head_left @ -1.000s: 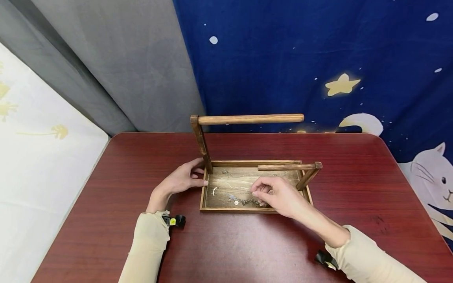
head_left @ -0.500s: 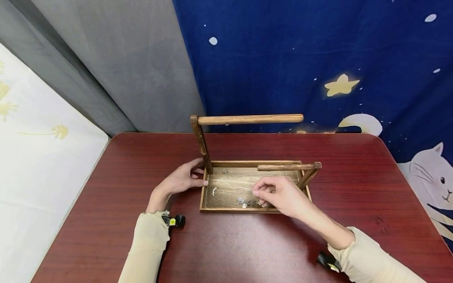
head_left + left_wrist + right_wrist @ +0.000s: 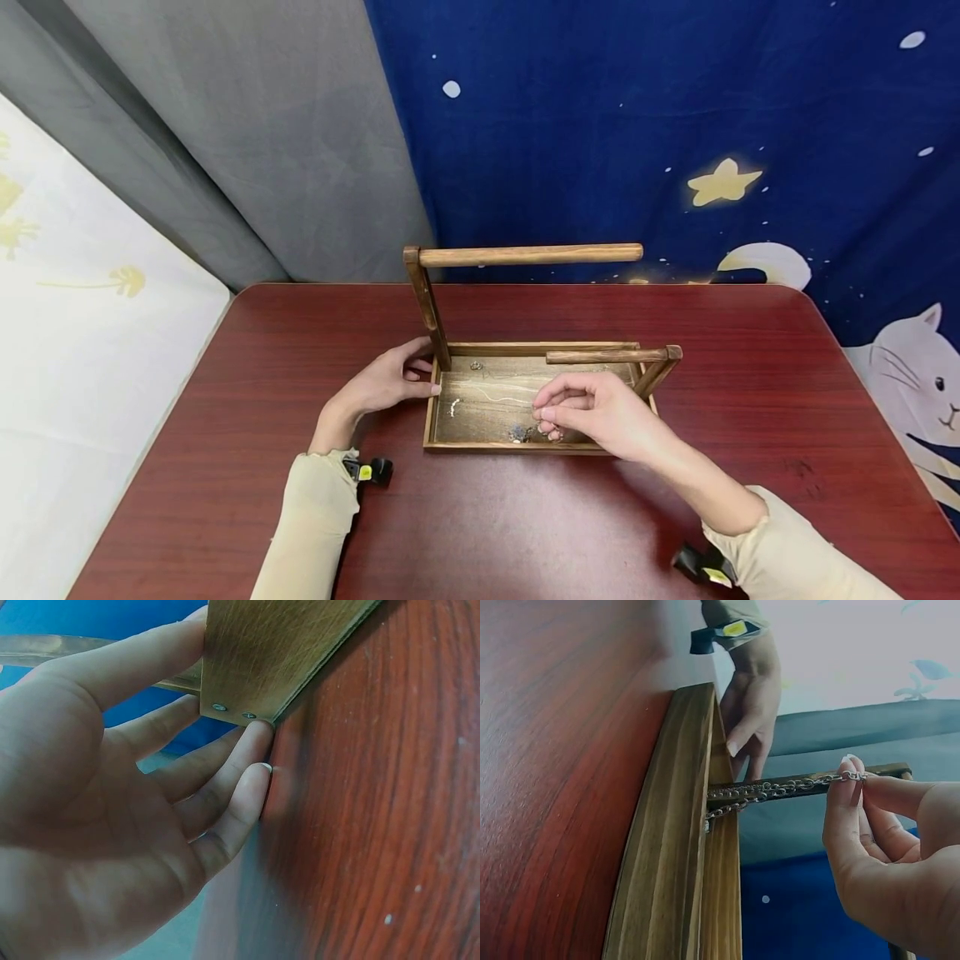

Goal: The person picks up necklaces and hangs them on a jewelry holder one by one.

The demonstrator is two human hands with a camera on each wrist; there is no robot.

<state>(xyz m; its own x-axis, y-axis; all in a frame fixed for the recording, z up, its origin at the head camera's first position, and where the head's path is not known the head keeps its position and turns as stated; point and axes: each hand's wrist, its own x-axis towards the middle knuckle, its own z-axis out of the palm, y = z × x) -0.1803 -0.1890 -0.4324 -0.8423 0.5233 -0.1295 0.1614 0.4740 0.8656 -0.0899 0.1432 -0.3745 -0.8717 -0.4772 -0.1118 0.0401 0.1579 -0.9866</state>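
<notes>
A wooden jewelry stand (image 3: 517, 447) with a shallow tray base and two T-bar posts stands on the table. My left hand (image 3: 386, 379) holds its left end, thumb on the rim and fingers against the outer side. In the left wrist view, fingertips touch the lower edge of the end board (image 3: 259, 667). Above the tray's front right, my right hand (image 3: 600, 412) pinches a silver link chain (image 3: 780, 787) between thumb and index finger. The chain hangs down into the tray, where a bunched part with small charms (image 3: 519, 433) lies.
Inside the tray lie a thin pale chain (image 3: 491, 396), a small white piece (image 3: 453, 407) and a small ring-like piece (image 3: 476, 365). A long upper bar (image 3: 532, 254) and a shorter right bar (image 3: 600, 356) overhang the tray. The red-brown table (image 3: 495, 517) surrounds it.
My right hand has shifted slightly right and toward me. The chain's spread part in the tray has drawn together into a smaller bunch. My left hand has stayed in place.
</notes>
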